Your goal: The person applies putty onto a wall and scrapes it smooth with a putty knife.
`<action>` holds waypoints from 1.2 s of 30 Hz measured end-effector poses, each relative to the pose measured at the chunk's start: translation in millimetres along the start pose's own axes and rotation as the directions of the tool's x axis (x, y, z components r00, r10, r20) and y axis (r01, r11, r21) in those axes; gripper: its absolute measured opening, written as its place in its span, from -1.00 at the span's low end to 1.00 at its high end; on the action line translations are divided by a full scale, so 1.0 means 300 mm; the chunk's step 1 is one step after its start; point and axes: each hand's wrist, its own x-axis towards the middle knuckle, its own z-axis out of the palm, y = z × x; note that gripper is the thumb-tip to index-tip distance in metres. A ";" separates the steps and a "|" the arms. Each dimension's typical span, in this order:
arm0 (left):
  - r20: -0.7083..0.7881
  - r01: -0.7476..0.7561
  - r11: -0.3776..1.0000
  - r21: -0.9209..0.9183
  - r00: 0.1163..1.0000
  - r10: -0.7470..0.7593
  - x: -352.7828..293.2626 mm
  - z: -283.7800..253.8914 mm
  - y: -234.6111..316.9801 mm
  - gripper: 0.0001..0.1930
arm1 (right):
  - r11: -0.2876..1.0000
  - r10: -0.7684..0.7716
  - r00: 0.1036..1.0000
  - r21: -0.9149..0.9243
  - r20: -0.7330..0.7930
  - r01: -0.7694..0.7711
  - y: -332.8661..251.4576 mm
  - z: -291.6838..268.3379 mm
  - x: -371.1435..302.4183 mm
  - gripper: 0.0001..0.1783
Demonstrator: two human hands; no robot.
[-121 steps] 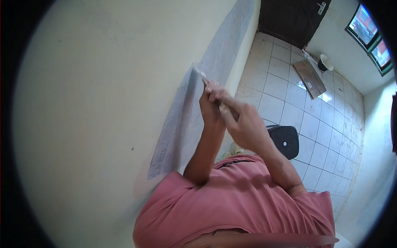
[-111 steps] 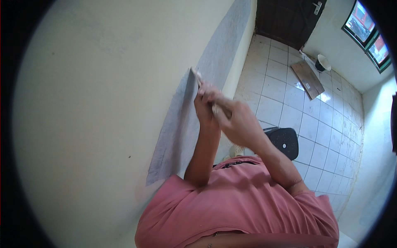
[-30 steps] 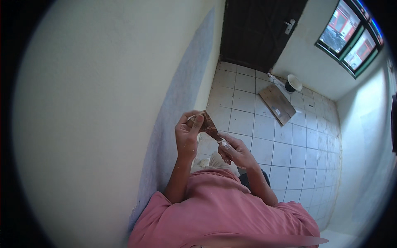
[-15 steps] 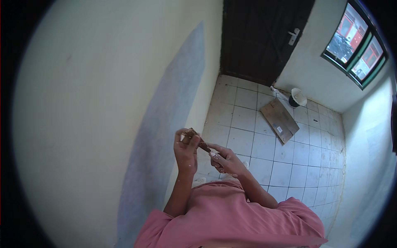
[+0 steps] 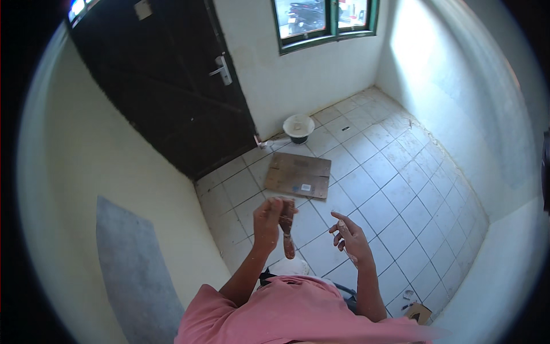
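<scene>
My left hand (image 5: 266,222) is closed on the broad end of a putty knife (image 5: 287,230), which looks brown and smeared. Its handle hangs downward, free of any grip. To the right of it, my right hand (image 5: 353,241) is apart from the tool and holds nothing, with its fingers spread and bent. White residue sticks to the fingers and wrist of that hand. Both hands are in the air over the tiled floor, in front of my pink shirt (image 5: 286,309).
A flat cardboard piece (image 5: 299,175) lies on the tiles ahead. Behind it stands a dark bucket (image 5: 299,131) with a whitish rim, near a dark door (image 5: 166,86). A grey patch (image 5: 134,269) marks the left wall. At lower right sits a small cardboard box (image 5: 419,312).
My view has swung right, toward the floor and window. My right hand has let go of the putty knife's handle and moved away. The knife now hangs from my left hand.
</scene>
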 end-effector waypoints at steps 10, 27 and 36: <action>0.286 -0.075 0.982 0.172 0.958 0.023 0.318 0.501 -0.265 -0.88 | 0.968 -0.207 0.929 -0.074 0.307 0.240 -0.123 -0.381 0.343 -0.63; -0.328 -0.142 0.977 0.162 0.926 0.189 0.509 1.005 -0.467 -0.86 | 0.943 0.120 0.631 -0.286 0.767 0.168 -0.381 -1.060 0.801 -0.61; -0.742 0.253 0.943 0.218 0.670 -0.008 0.078 1.267 -0.524 -0.84 | 0.784 0.421 0.170 -0.452 0.891 0.425 -0.421 -1.149 0.853 -0.57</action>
